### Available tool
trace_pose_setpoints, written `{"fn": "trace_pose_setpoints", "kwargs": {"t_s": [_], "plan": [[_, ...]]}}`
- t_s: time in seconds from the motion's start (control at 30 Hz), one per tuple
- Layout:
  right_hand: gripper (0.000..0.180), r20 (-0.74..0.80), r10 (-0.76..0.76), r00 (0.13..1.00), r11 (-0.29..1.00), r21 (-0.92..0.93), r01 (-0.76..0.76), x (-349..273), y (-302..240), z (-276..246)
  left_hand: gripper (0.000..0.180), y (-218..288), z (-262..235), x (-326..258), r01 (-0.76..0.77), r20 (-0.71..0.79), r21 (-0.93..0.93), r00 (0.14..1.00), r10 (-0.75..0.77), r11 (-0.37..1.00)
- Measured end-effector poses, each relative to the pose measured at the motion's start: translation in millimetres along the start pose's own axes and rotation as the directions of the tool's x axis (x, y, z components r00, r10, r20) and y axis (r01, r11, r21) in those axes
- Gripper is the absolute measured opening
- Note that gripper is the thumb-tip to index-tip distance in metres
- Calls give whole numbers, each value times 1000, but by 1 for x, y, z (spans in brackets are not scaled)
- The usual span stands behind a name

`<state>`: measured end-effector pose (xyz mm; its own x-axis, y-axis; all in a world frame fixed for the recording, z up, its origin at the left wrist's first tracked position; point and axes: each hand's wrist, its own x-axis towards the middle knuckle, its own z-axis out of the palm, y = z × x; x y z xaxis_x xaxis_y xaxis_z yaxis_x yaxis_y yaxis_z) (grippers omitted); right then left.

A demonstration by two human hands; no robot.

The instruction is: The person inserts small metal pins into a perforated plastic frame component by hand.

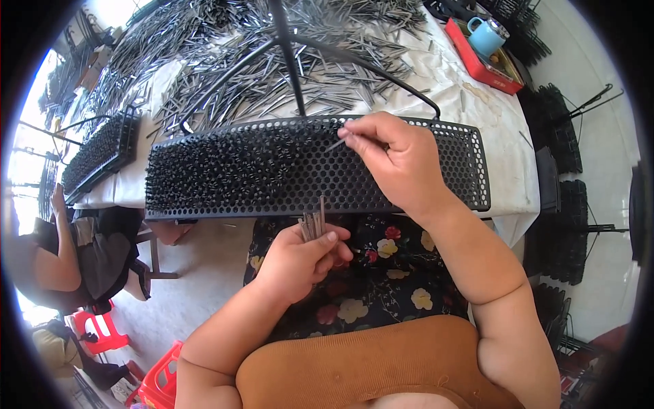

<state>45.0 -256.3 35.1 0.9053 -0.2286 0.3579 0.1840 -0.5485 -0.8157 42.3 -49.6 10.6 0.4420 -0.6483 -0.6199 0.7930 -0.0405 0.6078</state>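
Observation:
A long black panel full of round holes (453, 163) lies across the table edge in front of me. Many short dark pieces (218, 170) stand up densely from its left and middle holes, while the holes toward the right are bare. My right hand (403, 160) is over the panel, thumb and forefinger pinching one thin grey strip (334, 146) that points down-left to the holes. Below the panel's front edge, my left hand (296, 258) is closed round a bundle of similar thin strips (313, 223), their ends sticking up.
Heaps of loose dark strips (252, 78) cover the white tablecloth beyond the panel. Black metal rods (293, 61) rise behind it. A red tray (480, 65) with a blue mug (488, 35) stands far right. At left, another person (68, 259) sits by a similar panel (102, 150); red stools (162, 378) stand below.

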Motion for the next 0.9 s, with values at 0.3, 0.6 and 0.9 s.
{"fn": "trace_pose_setpoints", "kwargs": {"t_s": [0.3, 0.6, 0.9], "plan": [[14, 42, -224, 974, 928, -296, 227, 14, 10, 18, 19, -2, -8, 2, 20, 35, 18, 999, -20, 1000], [20, 176, -432, 885, 765, -448, 462, 25, 24, 29, 18, -2, -10, 4, 18, 36, 39, 999, -19, 999], [27, 245, -430, 869, 693, -528, 491, 19, 7, 27, 19, -1, -13, 4, 13, 71, -2, 997, -12, 1000]]}}
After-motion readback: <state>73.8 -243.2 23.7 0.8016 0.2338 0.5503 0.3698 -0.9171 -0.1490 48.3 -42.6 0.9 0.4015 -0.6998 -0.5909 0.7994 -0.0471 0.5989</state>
